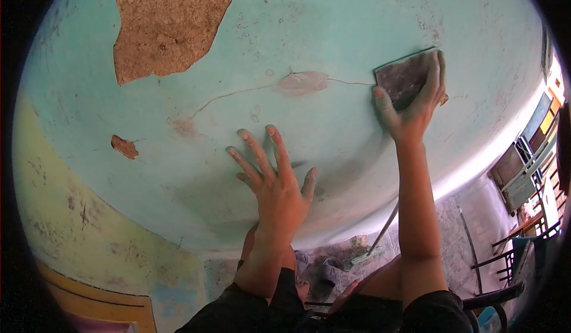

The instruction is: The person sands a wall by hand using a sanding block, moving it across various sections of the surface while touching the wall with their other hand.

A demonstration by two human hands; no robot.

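Observation:
My right hand (416,110) grips a dark, worn sheet of sandpaper (404,78) by its edges and presses it flat to a turquoise wall (333,29). Fingers spread, my left hand (276,181) is at the wall lower and to the left, holding nothing; its fingertips look dusty. Between and above the hands, a thin crack runs across the paint through a smoothed pinkish patch (303,83). The crack's right end reaches the sheet's left edge. Whatever lies under the sheet is hidden.
Bare brown plaster (172,26) shows at upper left, with a smaller chip (124,147) below it. A yellow-green wall (77,214) meets the turquoise one at left. Below are sandals (329,270) and a long-handled tool (380,235). Furniture (526,244) stands at right.

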